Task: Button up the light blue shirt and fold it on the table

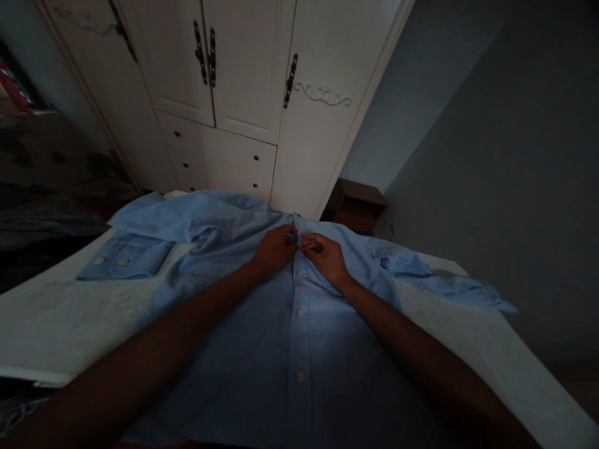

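A light blue button-up shirt (248,362) lies spread front side up, its sleeves out to both sides. Down its middle runs the placket, where a white button (301,376) and others show. My left hand (275,251) is closed at the upper placket, thumb and fingertips pinching the cloth edge. Close beside it, my right hand (326,255) has its fingers curled and pressed to the same spot of the placket. The fingers hide whatever small part lies between them. The left-side sleeve is folded back, and its cuff (125,257) shows two buttons.
Under the shirt is a white table (60,318). Beyond its far edge stands a cream wardrobe (248,68) with dark handles and drawers. A brown wooden cabinet (362,193) sits by the grey wall at the right. Dark piled cloth (51,212) is at the left.
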Tool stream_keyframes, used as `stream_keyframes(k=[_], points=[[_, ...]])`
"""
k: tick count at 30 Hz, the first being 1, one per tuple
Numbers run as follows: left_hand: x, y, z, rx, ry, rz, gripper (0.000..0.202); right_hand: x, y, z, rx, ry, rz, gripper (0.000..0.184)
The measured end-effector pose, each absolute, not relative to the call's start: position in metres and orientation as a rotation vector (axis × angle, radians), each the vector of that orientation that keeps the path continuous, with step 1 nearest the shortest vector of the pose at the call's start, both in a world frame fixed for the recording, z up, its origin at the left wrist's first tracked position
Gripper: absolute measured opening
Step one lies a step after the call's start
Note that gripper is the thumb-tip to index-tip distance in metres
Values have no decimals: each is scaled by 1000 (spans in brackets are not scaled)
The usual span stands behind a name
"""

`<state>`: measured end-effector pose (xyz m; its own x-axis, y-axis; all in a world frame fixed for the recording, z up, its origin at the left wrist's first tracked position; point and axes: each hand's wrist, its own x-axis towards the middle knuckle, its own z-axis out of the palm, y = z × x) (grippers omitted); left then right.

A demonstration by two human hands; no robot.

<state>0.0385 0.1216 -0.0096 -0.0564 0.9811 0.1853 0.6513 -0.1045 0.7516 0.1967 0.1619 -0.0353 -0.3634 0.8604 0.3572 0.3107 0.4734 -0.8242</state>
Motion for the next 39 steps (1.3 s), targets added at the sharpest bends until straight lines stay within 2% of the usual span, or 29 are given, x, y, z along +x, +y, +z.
stream_keyframes(k=[10,17,20,29,35,39], points=[[41,121,-16,1813,1727,1093,32,198,161,-36,-943,-1922,800,27],[41,123,-21,1810,1743,1185,11,198,163,-36,-955,-1915,820,27],[42,123,-21,1863,1771,1169,12,198,163,-37,-965,-1935,777,30],[42,122,-21,1942,1694,1116,14,200,156,-30,-971,-2148,416,16],[43,122,-21,1972,1676,1150,18,201,152,-28,-1041,-2306,172,18],[44,123,-22,1923,1685,1152,18,203,155,-25,-1005,-2396,122,19]])
